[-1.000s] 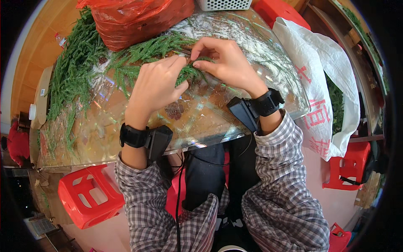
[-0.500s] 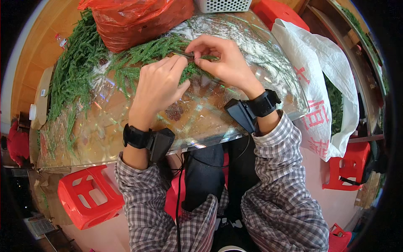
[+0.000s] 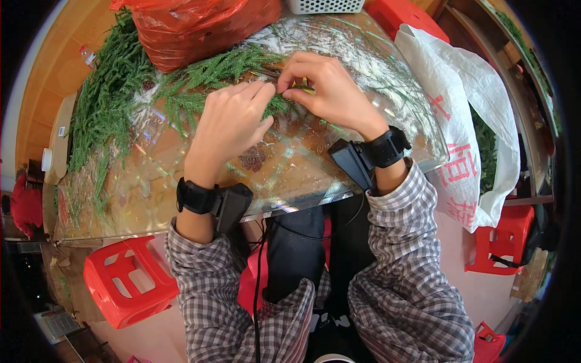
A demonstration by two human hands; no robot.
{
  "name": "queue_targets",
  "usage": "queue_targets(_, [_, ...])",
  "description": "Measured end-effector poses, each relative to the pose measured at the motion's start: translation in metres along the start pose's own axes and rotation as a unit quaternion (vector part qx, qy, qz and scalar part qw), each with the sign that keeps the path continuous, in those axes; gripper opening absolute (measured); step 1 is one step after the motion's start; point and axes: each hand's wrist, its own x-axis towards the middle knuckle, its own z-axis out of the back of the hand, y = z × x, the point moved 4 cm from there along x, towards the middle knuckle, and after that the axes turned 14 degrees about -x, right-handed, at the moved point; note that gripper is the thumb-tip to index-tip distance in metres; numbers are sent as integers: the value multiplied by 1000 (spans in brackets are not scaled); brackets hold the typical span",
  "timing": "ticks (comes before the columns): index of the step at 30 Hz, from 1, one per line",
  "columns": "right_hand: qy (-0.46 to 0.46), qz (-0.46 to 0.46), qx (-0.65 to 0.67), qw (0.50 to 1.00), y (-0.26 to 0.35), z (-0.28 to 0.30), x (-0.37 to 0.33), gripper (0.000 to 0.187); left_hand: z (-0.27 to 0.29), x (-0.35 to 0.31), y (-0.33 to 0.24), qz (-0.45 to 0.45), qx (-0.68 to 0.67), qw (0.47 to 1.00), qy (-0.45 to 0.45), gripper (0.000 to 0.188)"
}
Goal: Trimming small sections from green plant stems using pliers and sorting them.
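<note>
Over the glass-topped table (image 3: 284, 160), my two hands meet at a green evergreen sprig (image 3: 279, 106). My left hand (image 3: 233, 121) is closed with its fingertips at the sprig's stem, its knuckles hiding most of the grip. My right hand (image 3: 330, 91) pinches the stem between thumb and fingers, close beside the left fingertips. Just beyond them lie loose evergreen sprigs (image 3: 212, 75), with dark stems reaching toward my hands. A large heap of evergreen branches (image 3: 112, 97) spreads along the table's left side.
A full red plastic bag (image 3: 203, 30) stands at the far side near a white perforated basket (image 3: 325, 6). White powder (image 3: 369, 66) covers the far right tabletop. At right hangs a white woven sack (image 3: 448, 78) with greenery inside. Red plastic stools (image 3: 130, 281) flank me.
My right hand has shifted slightly to the right, its fingers still at the stem. My left hand stays almost in place.
</note>
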Motion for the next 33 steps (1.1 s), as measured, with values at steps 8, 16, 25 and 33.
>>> queue_targets(8, [-3, -30, -58, 998, -2, -4, -2, 9, -10, 0, -1, -8, 36, 999, 8, 25])
queue_targets(16, [3, -53, -87, 995, 2, -8, -4, 8, -19, 0, -3, 10, 57, 998, 22, 21])
queue_targets(25, [-28, 6, -142, 990, 12, -3, -3, 6, -7, -1, -1, 62, -9, 998, 17, 24])
queue_targets(33, [3, 20, -27, 999, 2, -2, -3, 13, -8, -5, 16, 70, -111, 991, 30, 29])
